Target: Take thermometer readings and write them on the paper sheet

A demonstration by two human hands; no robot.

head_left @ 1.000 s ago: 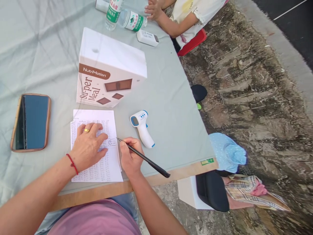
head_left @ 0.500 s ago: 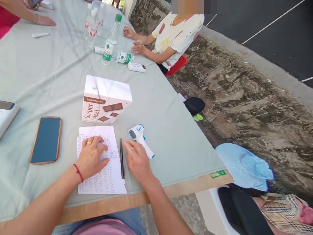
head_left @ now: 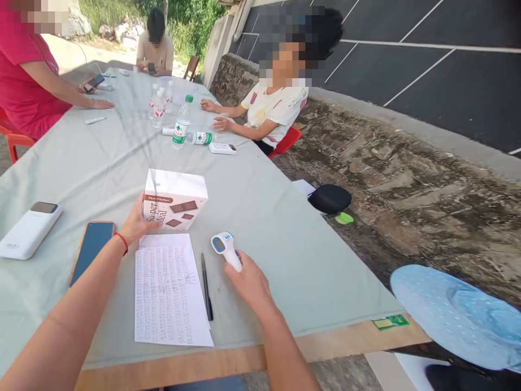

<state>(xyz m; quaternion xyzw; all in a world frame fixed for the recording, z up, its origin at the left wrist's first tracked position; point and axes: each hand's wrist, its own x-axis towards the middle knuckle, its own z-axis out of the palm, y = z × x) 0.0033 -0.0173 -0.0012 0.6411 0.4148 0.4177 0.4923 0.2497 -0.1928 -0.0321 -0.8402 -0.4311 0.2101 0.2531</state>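
My right hand (head_left: 247,281) is closed around the handle of a white and blue forehead thermometer (head_left: 222,244), near the front of the table. My left hand (head_left: 136,221) rests against the left side of a white and brown Super Meal box (head_left: 176,205). Between my hands lies a handwritten sheet of paper (head_left: 169,288) with a black pen (head_left: 207,285) along its right edge. A phone (head_left: 91,250) with a brown case lies left of my left arm.
A white power bank (head_left: 29,229) sits at the far left. Water bottles (head_left: 181,122) and a small white device (head_left: 222,148) stand farther up the grey-green tablecloth (head_left: 264,217). Three other people sit around the table. A light blue hat (head_left: 451,315) lies off the table's right corner.
My right hand put the pen down beside the paper and took hold of the thermometer. My left hand left the paper and moved up to the box. The view tilted upward.
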